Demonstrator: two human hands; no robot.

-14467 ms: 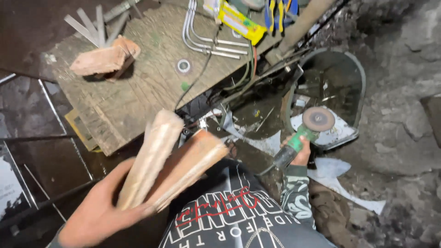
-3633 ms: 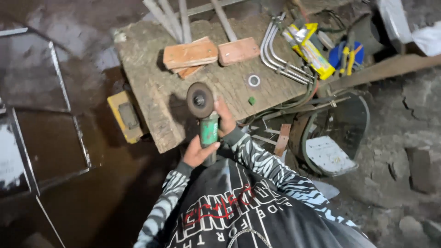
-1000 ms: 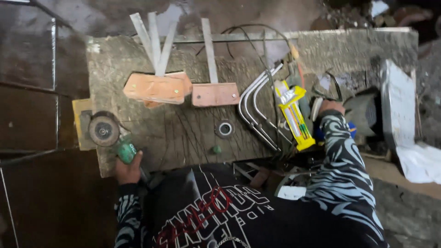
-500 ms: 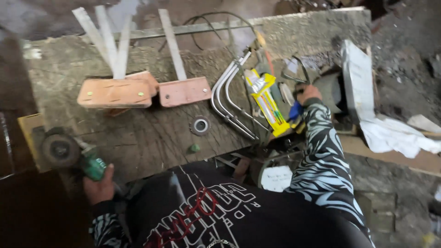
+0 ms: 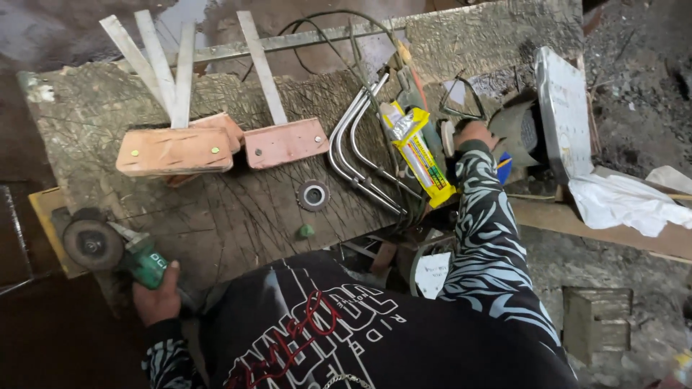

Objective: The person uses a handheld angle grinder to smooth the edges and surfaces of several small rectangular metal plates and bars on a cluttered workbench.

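My left hand grips the green angle grinder at the lower left corner of the scratched wooden bench, its disc lying over the bench edge. My right hand reaches to the bench's right side, fingers resting among clutter beside a yellow tube package; what it touches is partly hidden. Two reddish wooden blocks with flat metal strips fixed to them lie at the middle of the bench.
Bent chrome tubes lie next to the yellow package. A round metal disc and a small green cap sit near the front edge. A grey metal plate, white cloth and rubble are at the right.
The view shifted left and nearer. My left hand with the grinder stays at the bench's lower left. My right hand has moved up past the yellow package.
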